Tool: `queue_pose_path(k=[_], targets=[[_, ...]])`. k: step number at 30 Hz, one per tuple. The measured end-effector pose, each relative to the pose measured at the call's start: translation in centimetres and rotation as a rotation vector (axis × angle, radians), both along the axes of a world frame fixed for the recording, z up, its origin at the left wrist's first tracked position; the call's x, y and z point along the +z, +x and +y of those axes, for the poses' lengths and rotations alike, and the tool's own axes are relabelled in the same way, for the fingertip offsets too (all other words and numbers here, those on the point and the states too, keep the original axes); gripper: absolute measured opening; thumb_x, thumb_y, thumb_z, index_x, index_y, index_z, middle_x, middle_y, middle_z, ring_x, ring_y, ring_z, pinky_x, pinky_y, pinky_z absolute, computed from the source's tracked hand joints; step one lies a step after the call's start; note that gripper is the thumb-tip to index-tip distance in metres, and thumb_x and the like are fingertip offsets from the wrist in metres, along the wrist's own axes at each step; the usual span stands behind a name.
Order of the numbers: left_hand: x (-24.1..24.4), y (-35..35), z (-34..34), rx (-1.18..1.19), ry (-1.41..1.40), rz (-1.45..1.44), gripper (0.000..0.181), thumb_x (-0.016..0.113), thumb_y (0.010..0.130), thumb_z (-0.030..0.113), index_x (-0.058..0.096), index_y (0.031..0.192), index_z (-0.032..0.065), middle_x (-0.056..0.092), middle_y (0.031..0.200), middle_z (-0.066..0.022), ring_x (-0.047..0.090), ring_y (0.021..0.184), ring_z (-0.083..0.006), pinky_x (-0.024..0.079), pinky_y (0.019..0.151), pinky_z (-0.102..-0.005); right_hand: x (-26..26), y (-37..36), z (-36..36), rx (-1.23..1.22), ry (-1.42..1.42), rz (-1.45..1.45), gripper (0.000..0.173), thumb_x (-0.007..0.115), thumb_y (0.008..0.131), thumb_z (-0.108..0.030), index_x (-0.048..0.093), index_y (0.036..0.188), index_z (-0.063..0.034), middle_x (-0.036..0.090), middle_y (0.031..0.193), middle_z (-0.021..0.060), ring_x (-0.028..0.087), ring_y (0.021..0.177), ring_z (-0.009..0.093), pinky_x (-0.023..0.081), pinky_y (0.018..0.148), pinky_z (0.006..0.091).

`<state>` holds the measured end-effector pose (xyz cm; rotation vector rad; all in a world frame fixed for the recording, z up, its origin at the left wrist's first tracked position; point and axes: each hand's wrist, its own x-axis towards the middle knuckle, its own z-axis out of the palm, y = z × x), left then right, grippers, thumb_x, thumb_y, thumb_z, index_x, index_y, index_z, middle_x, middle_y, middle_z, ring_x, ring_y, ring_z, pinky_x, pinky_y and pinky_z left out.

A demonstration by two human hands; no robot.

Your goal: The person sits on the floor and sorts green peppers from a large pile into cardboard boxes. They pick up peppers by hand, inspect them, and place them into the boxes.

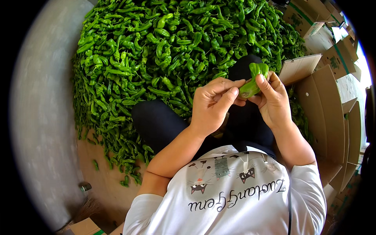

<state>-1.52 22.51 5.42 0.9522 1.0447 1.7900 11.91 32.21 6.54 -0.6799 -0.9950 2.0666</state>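
Both of my hands hold one curved green pepper (255, 80) above my right knee. The fingers and thumb of my left hand (216, 101) pinch its lower left end, close to a small brownish patch on its skin. My right hand (271, 98) grips the bent middle of the same pepper, thumb on top. Beyond my knees rises a large heap of green peppers (164, 55), many of them curled and wrinkled. The fingers behind the pepper are partly hidden.
An open cardboard box (320, 117) stands at my right, its flap reaching towards the heap. More cardboard boxes (337, 58) sit farther back. A grey wall (47, 111) bounds the left. Loose peppers (126, 180) and a small can (85, 186) lie on the floor (101, 170).
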Motion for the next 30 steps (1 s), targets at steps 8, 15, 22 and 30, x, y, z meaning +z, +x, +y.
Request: queue_pose_path(k=[8,15,22,30], targets=[[0.1,-1.3,-1.4,0.099,-0.084,-0.100,0.022,0.072,0.081,0.000,0.065,0.101,-0.0067,0.065,0.084,-0.0070,0.061,0.070,-0.0072,0.050,0.060,-0.0190,-0.7,-2.0,-1.0,0.093,0.064,-0.076,0.020,0.064,0.092,-0.017,0.046,0.093,-0.0069,0.063,0.095,0.0072,0.065,0.084,0.014,0.058,0.072,0.0288],[-2.8,-13.1,-17.8,1.028,-0.113,0.267,0.024,0.070,0.082,0.000,0.065,0.105,-0.0061,0.066,0.076,-0.0076,0.062,0.066,-0.0102,0.052,0.062,-0.0228,-3.1,-3.0,-0.4,0.425,0.219,-0.251,0.023,0.061,0.091,-0.013,0.047,0.107,-0.0031,0.063,0.101,0.0147,0.064,0.081,0.015,0.056,0.070,0.0273],[-20.7,-1.3,-45.7,0.699,-1.563,0.375,0.032,0.077,0.071,0.021,0.069,0.092,-0.0006,0.070,0.081,-0.0115,0.064,0.067,-0.0184,0.051,0.064,-0.0331,-7.4,-4.9,1.2,0.543,0.180,-0.479,0.025,0.062,0.090,-0.015,0.051,0.110,-0.0042,0.063,0.101,0.0105,0.061,0.083,0.011,0.054,0.071,0.0224],[-34.1,4.7,-44.8,0.413,-1.802,0.286,0.021,0.064,0.082,0.020,0.068,0.092,0.0022,0.064,0.105,-0.0230,0.059,0.096,-0.0412,0.048,0.082,-0.0470,-7.7,-9.8,-0.4,0.643,0.269,-0.551,0.019,0.059,0.092,-0.012,0.051,0.107,-0.0051,0.062,0.101,0.0087,0.060,0.082,0.009,0.052,0.073,0.0207]])
